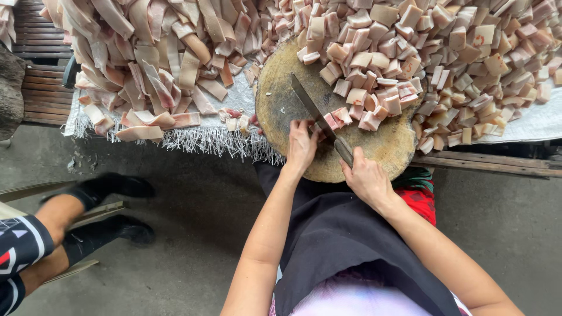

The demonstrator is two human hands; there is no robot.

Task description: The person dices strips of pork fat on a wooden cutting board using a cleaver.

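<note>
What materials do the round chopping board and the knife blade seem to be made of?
The round chopping board looks like wood: tan, matte, scarred and stained on top. The knife blade looks like metal, probably steel: dark grey, thin, with a dull sheen.

A low bench of dark wooden slats (41,93) carries a white woven sack sheet with a frayed edge (205,139). On the sheet lie long pale pork-skin strips (152,64), small pinkish cut cubes (468,64) and a round, worn wooden chopping block (287,105).
</note>
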